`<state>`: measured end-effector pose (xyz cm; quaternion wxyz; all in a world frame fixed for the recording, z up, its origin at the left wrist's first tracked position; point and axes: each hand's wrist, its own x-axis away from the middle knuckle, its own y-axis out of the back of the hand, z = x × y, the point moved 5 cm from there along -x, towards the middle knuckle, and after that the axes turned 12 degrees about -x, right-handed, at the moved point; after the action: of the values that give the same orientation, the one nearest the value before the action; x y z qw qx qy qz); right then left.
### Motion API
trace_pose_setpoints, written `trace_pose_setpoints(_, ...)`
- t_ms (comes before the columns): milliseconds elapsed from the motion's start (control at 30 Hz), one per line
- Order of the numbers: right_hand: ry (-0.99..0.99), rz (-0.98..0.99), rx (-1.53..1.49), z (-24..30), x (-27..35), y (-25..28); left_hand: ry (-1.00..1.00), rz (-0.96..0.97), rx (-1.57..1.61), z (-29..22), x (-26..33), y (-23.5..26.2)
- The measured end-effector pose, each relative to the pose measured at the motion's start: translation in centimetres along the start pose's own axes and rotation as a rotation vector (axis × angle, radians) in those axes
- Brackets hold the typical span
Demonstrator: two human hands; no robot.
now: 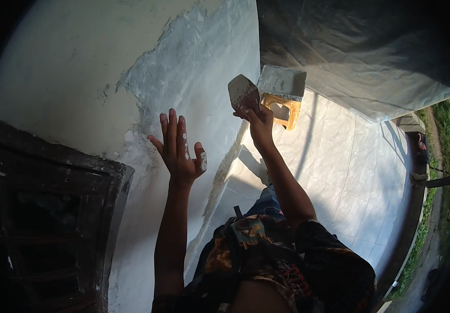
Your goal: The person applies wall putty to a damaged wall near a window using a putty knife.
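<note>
I see the right grip (259,121) wrapped round a scraper (243,89), its smeared end toward eleven o'clock, probably to spare the empty, splayed left grip (178,156).

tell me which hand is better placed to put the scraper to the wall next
Probably the right hand: it grips the scraper, whose blade bears grey paste. The left hand is open and holds no tool, though it is raised before the wall.

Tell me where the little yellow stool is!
In the head view, the yellow stool is right of centre in the upper half, on the pale tiled floor, under the grey box and just right of the right hand.
</note>
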<state>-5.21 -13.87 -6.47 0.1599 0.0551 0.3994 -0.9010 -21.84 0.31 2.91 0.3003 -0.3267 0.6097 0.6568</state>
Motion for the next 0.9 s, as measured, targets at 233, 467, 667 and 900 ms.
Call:
trace_pose_setpoints(233, -0.035, -0.163, 0.116, -2.1, -9.1, 15.5, 0.015, 0.268, 0.137, -5.7, -3.6, -17.7)
trace_pose_setpoints(467, -0.167, -0.323, 0.964, -3.2, -16.2, 32.6, 0.101, 0.722, 0.335, -11.8, -3.8, -34.5)
trace_pose_setpoints(667, -0.193, -0.047, 1.493, -9.3, -22.7, 44.1, 0.122, 0.939, 0.376, -14.6, -0.9, -40.5)
trace_pose_setpoints(900, -0.399, 0.098, 1.784, -16.6, -25.9, 50.8, 0.31, 1.178, 0.417, -15.6, 2.5, -42.5)
